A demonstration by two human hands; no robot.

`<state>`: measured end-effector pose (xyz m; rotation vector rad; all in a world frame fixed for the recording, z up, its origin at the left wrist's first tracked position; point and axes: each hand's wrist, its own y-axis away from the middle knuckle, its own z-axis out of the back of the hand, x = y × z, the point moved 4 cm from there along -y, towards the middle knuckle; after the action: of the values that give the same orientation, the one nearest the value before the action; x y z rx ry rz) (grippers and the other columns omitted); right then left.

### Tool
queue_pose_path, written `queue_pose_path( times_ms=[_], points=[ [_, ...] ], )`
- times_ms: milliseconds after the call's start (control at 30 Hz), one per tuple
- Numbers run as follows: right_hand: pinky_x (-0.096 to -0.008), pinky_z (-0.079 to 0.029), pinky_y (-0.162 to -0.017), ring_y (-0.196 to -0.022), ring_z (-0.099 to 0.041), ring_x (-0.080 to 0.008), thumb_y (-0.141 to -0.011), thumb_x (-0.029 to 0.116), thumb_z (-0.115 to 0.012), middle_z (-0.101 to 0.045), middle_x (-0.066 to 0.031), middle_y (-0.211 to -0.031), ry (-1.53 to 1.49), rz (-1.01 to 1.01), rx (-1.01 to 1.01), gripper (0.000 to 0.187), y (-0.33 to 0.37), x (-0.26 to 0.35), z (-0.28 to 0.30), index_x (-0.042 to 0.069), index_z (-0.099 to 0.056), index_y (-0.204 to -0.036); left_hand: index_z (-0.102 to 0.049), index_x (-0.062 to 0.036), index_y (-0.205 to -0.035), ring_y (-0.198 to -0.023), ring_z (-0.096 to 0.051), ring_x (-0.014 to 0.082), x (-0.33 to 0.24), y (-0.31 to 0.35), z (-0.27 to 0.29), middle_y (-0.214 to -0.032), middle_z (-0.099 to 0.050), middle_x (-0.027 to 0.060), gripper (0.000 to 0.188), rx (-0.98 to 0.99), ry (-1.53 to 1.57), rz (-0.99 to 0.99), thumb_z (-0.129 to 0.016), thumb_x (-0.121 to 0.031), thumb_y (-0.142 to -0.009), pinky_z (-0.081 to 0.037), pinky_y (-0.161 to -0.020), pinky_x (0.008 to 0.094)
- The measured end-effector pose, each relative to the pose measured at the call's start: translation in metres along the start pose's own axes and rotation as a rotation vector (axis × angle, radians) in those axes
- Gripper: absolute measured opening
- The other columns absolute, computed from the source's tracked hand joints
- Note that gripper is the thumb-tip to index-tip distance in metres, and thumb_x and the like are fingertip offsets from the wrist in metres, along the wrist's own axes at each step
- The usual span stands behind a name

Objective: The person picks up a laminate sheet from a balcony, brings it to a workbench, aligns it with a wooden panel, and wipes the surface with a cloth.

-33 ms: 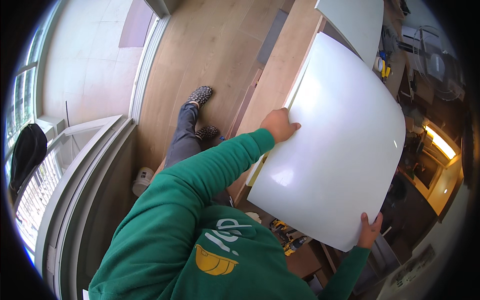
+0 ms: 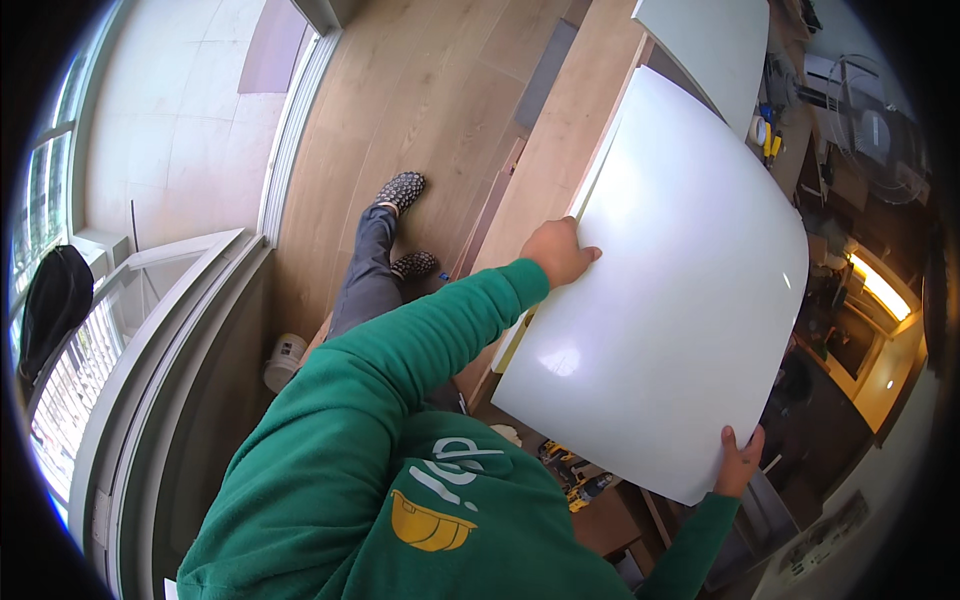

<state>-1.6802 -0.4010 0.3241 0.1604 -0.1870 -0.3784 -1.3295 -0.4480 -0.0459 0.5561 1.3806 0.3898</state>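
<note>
A large glossy white sheet lies slanted in front of me over a wooden bench. My left hand is closed on its left edge, thumb on top and the other fingers hidden beneath. Down at the near right corner, my right hand grips the sheet's edge, its fingers partly out of sight. Under the sheet's left side, a strip of yellowish material peeks out. A second white panel lies beyond the far end.
Yellow-and-black power drills sit below the sheet's near edge. Yellow-handled tools and a fan are at the far right. A white bucket stands on the wood floor to my left, near a glazed door frame.
The white sheet's right edge has shifted very slightly to the left. Both hands keep their places on it.
</note>
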Motion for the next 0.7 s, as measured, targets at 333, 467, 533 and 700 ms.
queue_pose_path(
  times_ms=[333, 467, 533, 700],
  points=[
    [-0.0367, -0.046, -0.102, -0.112, -0.059, -0.0231, -0.09, 0.023, -0.081, -0.063, -0.014, -0.123, -0.057, -0.01, 0.042, 0.058, -0.001, -0.009, -0.024, -0.005, -0.055, -0.133, -0.062, 0.0083, -0.111, -0.094, -0.071, 0.0428, 0.013, -0.009, -0.002, -0.098, -0.072, 0.0291, 0.055, 0.011, 0.009, 0.022, -0.079, -0.038, -0.087, -0.056, -0.084, 0.0465],
    [-0.0379, -0.045, -0.103, -0.114, -0.059, -0.0242, -0.09, 0.025, -0.08, -0.062, -0.0151, -0.126, -0.044, -0.015, 0.059, 0.062, 0.001, -0.014, -0.029, -0.005, -0.054, -0.137, -0.054, 0.0034, -0.125, -0.095, -0.071, 0.0445, 0.011, -0.005, 0.001, -0.099, -0.071, 0.0303, 0.059, -0.037, 0.089, 0.024, -0.078, -0.036, -0.088, -0.056, -0.085, 0.0492],
    [-0.0385, -0.045, -0.104, -0.116, -0.058, -0.0248, -0.09, 0.026, -0.08, -0.062, -0.0157, -0.128, -0.039, -0.019, 0.055, 0.064, 0.002, -0.017, -0.031, -0.005, -0.053, -0.139, -0.05, 0.0016, -0.13, -0.095, -0.07, 0.0452, 0.01, -0.005, 0.002, -0.1, -0.071, 0.0309, 0.061, -0.012, 0.065, 0.017, -0.078, -0.035, -0.089, -0.055, -0.086, 0.05],
    [-0.0394, -0.045, -0.104, -0.118, -0.058, -0.0262, -0.091, 0.025, -0.079, -0.061, -0.0163, -0.131, -0.035, -0.008, 0.025, 0.064, 0.002, -0.018, -0.032, -0.004, -0.052, -0.141, -0.05, 0.0035, -0.128, -0.102, -0.069, 0.0449, 0.006, -0.002, 0.003, -0.107, -0.071, 0.0294, 0.058, 0.01, 0.061, 0.041, -0.076, -0.031, -0.09, -0.055, -0.09, 0.0503]
  ],
)
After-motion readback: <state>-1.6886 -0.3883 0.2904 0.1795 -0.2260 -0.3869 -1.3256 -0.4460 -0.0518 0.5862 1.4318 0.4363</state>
